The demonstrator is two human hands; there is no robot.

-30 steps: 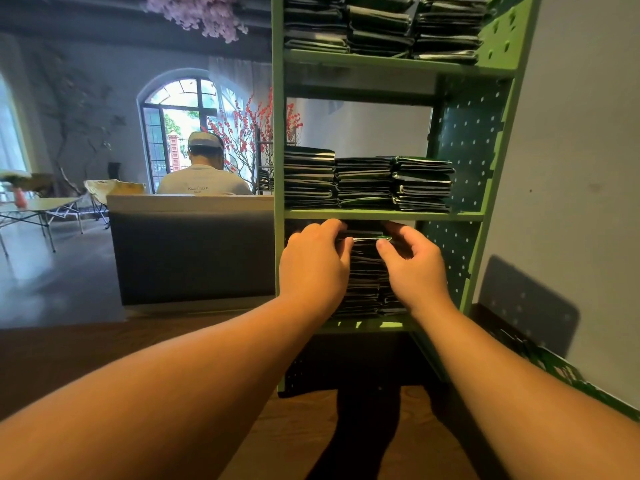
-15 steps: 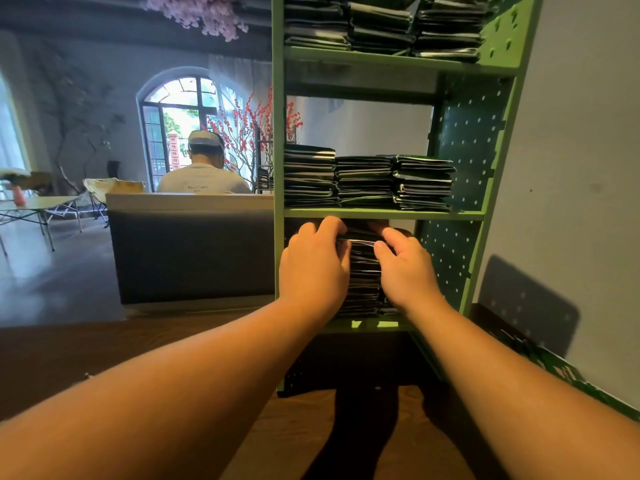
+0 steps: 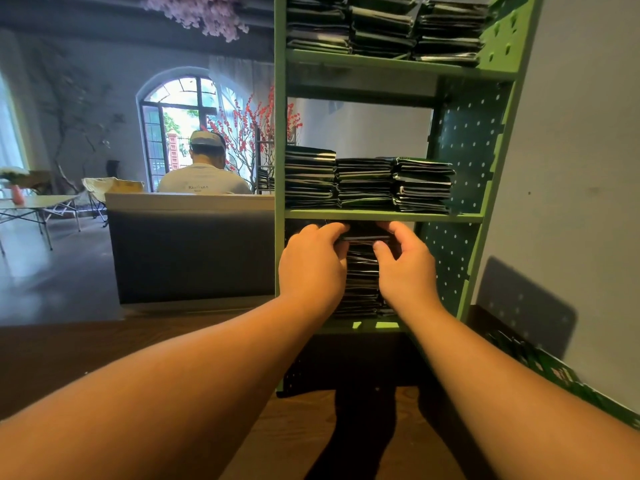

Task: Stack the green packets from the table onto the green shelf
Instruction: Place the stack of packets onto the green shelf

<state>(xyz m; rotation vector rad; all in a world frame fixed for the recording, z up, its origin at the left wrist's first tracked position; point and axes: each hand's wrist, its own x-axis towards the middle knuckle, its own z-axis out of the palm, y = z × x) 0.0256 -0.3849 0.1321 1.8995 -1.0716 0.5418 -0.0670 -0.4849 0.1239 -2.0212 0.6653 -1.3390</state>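
Note:
The green shelf [image 3: 381,215] stands on the wooden table against the wall. Its upper two levels hold stacks of dark green packets [image 3: 367,181]. On the lowest level a tall stack of packets [image 3: 362,282] rises almost to the board above. My left hand [image 3: 313,263] and my right hand [image 3: 407,265] flank the top of this stack. The fingers of both curl round the topmost packets [image 3: 363,237], which they hold between them. The rest of that level is hidden behind my hands.
A grey wall [image 3: 571,168] runs close on the right, with a green patterned packet strip [image 3: 554,372] lying along its foot. A person [image 3: 204,174] sits with their back turned behind a grey counter [image 3: 190,251] on the left. The wooden table [image 3: 104,344] spreads below my arms.
Both hands have drawn closer together at the top of the low stack, and the right hand has slid left along it. The stacks on the upper levels have not moved.

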